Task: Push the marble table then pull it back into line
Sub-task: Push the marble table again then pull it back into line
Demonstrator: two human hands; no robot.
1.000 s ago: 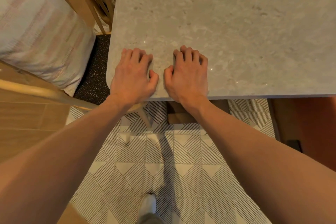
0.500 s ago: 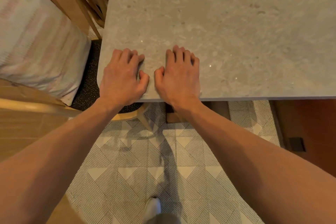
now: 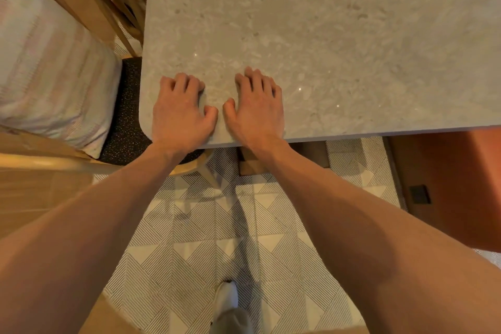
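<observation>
Marble table under two flat palms, filling the far half of the room over a patterned rug.

Grey, mottled stone with a rounded near-left corner, it looks heavy, rigid and slick, so I'd expect it to grind rather than glide; palms give only friction, and pulling back probably needs fingers hooked under the near edge. A wooden chair with a striped cushion stands just beside its left side. Left hand and right hand lie side by side at that corner, fingers spread and pressed down, clasping nothing.
</observation>
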